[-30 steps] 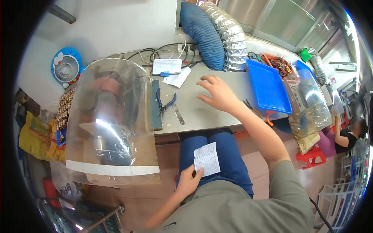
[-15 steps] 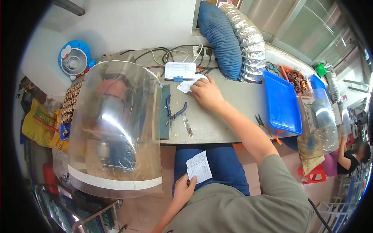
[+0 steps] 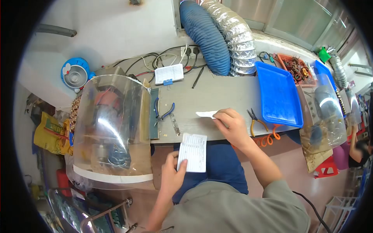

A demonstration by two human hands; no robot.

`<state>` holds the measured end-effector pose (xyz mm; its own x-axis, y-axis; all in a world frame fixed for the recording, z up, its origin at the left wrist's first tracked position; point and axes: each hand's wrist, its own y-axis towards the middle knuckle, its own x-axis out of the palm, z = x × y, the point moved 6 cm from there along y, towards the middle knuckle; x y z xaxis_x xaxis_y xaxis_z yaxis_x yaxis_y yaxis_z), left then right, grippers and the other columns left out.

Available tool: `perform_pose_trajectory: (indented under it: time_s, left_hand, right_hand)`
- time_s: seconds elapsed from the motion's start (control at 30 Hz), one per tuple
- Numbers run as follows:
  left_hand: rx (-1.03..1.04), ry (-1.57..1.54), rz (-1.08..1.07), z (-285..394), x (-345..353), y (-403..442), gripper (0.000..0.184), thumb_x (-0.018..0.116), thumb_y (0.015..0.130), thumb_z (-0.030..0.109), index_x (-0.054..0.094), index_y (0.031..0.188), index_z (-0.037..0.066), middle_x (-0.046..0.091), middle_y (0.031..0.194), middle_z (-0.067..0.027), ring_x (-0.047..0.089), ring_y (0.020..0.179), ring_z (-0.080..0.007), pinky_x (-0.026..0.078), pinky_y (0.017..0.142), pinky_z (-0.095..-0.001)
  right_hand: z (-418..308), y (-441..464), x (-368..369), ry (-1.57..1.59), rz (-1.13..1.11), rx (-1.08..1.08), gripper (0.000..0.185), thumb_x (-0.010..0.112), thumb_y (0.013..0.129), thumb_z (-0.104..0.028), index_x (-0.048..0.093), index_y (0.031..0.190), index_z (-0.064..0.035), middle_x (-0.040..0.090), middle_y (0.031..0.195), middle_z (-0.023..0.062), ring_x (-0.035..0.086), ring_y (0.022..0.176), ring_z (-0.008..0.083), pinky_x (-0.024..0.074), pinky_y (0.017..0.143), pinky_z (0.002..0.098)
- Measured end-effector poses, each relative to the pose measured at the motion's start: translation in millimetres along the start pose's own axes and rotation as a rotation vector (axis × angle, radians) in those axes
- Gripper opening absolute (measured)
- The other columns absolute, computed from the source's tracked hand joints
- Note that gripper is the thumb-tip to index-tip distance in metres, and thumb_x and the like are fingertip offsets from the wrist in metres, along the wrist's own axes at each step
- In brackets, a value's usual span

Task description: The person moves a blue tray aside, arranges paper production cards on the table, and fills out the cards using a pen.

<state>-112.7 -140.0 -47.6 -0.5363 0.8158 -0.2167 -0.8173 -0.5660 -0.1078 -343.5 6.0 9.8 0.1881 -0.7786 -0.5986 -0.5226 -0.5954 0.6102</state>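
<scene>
Printed paper sheet (image 3: pixel 193 152) in left hand (image 3: pixel 173 169), above the lap, just in front of the workbench (image 3: pixel 217 89) edge as seen from above. Left fingers closed on the sheet's lower left side, thumb on the printed face; sheet open toward the camera, text too small to read. Right hand (image 3: pixel 232 126) over the front part of the bench, thumb and fingertips pinching a white paper slip (image 3: pixel 206 114), seen nearly edge-on, pointing left; remaining fingers curled. Slip and sheet apart, slip up and to the right of the sheet. Left of the slip on the bench: blue-handled pliers (image 3: pixel 169 112), handles spread, and a narrow metal strip (image 3: pixel 175 124) just beside them. Farther back, clipped papers (image 3: pixel 169 73) with a blue binder clip (image 3: pixel 168 82) on the near edge, dark slim rod (image 3: pixel 197 78) to their right. Right of the right hand: orange-handled pliers (image 3: pixel 253 123), jaws pointing away from the person, near a blue tray (image 3: pixel 278 93); orange coiled cord (image 3: pixel 267 140) at the bench's front edge. Orange basket (image 3: pixel 309 82) of small parts behind the tray's right side. Clear curved cover (image 3: pixel 112 132) on the left, over machinery.
</scene>
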Motion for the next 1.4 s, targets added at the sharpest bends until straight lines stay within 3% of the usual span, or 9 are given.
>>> perform_pose_trajectory:
  time_s: [0.1,0.4,0.67,0.87,0.97,1.07,1.17,1.27,1.4]
  left_hand:
    - [-0.101,0.175,-0.031,19,12,33,0.021,0.068,0.101,0.009,0.065,0.116,-0.006,0.077,0.087,-0.0135,0.07,0.082,-0.01,0.054,0.073,-0.0277]
    - [0.198,0.499,-0.059,36,70,135,0.027,0.07,0.098,0.02,0.075,0.108,-0.004,0.074,0.082,-0.0225,0.072,0.069,-0.0288,0.054,0.069,-0.0389]
    - [0.137,0.596,-0.153,52,85,193,0.025,0.072,0.095,0.017,0.075,0.108,-0.004,0.075,0.085,-0.0204,0.068,0.067,-0.0227,0.051,0.065,-0.0362]
    - [0.217,0.619,-0.147,41,92,208,0.026,0.074,0.094,0.017,0.075,0.11,-0.003,0.075,0.097,-0.0209,0.071,0.084,-0.03,0.054,0.078,-0.0392]
    - [0.384,0.753,-0.096,48,95,210,0.027,0.077,0.091,0.017,0.074,0.111,-0.001,0.073,0.107,-0.0196,0.069,0.097,-0.0355,0.053,0.088,-0.0416]
    - [0.599,0.77,0.199,69,96,201,0.028,0.078,0.09,0.015,0.073,0.113,-0.001,0.071,0.11,-0.0179,0.066,0.104,-0.0376,0.051,0.094,-0.0443]
    - [0.676,0.673,0.246,64,80,186,0.024,0.071,0.094,0.01,0.071,0.115,-0.002,0.072,0.113,-0.0181,0.065,0.106,-0.0394,0.051,0.096,-0.0468]
    - [0.559,0.683,-0.032,56,74,161,0.024,0.064,0.098,0.004,0.07,0.12,-0.002,0.071,0.122,-0.019,0.064,0.117,-0.0395,0.05,0.102,-0.0471]
    - [0.472,0.732,-0.189,40,81,135,0.029,0.06,0.1,0.004,0.07,0.126,-0.001,0.068,0.137,-0.0177,0.057,0.139,-0.0378,0.044,0.114,-0.0484]
  right_hand:
    - [2,-6,-24,-0.013,0.075,-0.001,0.015,0.08,0.086,-0.006,0.074,0.099,-0.0039,0.074,0.097,0.0093,0.069,0.087,0.0306,0.0547,0.076,0.0412]
    - [18,-32,-50,-0.104,0.158,-0.036,0.028,0.079,0.08,-0.001,0.075,0.107,-0.0044,0.071,0.1,0.0088,0.068,0.087,0.0294,0.0539,0.073,0.0409]
    - [11,-52,-22,-0.062,-0.001,-0.086,0.027,0.079,0.078,-0.005,0.072,0.103,-0.0041,0.067,0.104,0.0076,0.067,0.098,0.0273,0.0563,0.087,0.0419]
    - [16,-41,8,-0.01,-0.108,-0.063,0.024,0.076,0.08,-0.008,0.07,0.102,-0.0042,0.067,0.109,0.0089,0.066,0.105,0.0283,0.0554,0.095,0.0438]
    - [17,-34,21,-0.011,-0.15,-0.08,0.022,0.073,0.082,-0.01,0.07,0.103,-0.004,0.067,0.11,0.0099,0.065,0.11,0.0298,0.0533,0.101,0.0454]
    - [18,-32,36,-0.01,-0.215,-0.062,0.023,0.072,0.083,-0.011,0.069,0.104,-0.0032,0.067,0.111,0.0116,0.064,0.115,0.0312,0.0511,0.106,0.0465]
    - [20,-31,49,-0.014,-0.268,-0.027,0.025,0.073,0.083,-0.012,0.069,0.106,-0.0017,0.066,0.113,0.0134,0.063,0.118,0.0321,0.05,0.108,0.0466]
    - [17,-29,55,0.013,-0.275,-0.001,0.028,0.074,0.083,-0.013,0.068,0.107,-0.0004,0.066,0.115,0.015,0.063,0.12,0.0333,0.0497,0.108,0.0469]
    - [11,-27,57,0.065,-0.307,0.021,0.033,0.076,0.085,-0.016,0.067,0.113,0.0004,0.066,0.119,0.017,0.061,0.123,0.0356,0.0488,0.11,0.0485]
